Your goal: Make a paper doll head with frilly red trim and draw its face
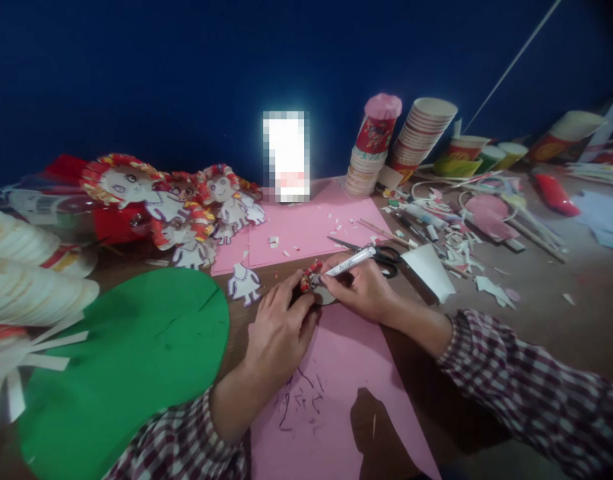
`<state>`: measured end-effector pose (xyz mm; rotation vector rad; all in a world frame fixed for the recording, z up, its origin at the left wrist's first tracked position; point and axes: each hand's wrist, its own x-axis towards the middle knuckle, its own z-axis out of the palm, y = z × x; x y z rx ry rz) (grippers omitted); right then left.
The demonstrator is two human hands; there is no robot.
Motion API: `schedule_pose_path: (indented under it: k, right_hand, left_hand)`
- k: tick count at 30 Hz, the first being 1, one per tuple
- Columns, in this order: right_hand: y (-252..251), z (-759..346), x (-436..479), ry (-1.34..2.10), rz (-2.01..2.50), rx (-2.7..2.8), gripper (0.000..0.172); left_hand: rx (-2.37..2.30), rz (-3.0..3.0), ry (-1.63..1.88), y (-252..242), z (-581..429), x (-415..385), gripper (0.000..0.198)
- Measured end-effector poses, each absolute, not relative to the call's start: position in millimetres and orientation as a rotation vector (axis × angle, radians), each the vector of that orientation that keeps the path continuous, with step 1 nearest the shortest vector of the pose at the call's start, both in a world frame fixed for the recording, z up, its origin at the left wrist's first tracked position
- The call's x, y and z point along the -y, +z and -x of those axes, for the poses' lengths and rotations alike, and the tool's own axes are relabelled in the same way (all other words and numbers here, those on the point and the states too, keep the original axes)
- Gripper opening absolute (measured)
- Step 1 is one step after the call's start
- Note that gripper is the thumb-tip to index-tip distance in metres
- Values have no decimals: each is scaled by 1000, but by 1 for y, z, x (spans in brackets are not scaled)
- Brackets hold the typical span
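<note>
My right hand grips a white marker pen, its tip down on a small round paper doll face. Red and yellow curled paper hair edges that face. From the left, my left hand holds the face down against the sheet, with fingers bent over its edge and partly hiding it. A pink paper sheet with dark pen strokes lies beneath both hands. Left of my fingers is a white paper dress cutout with a purple outline. Black-handled scissors lie just beyond my right hand.
Finished-looking paper dolls cluster at the back left. A green oval sheet and stacked paper cups occupy the left. Taller cup stacks stand at the back right, near paper scraps. A blurred bright upright rectangle stands behind.
</note>
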<state>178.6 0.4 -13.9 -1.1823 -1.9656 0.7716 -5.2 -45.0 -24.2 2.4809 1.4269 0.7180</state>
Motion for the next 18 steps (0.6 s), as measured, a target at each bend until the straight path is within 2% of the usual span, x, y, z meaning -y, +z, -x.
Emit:
schedule_pose_path:
  k: [18]
  right_hand:
    - [-14, -179, 0, 773, 1165, 1987, 16]
  left_hand:
    - [-1438, -2481, 674, -23, 6, 45, 22]
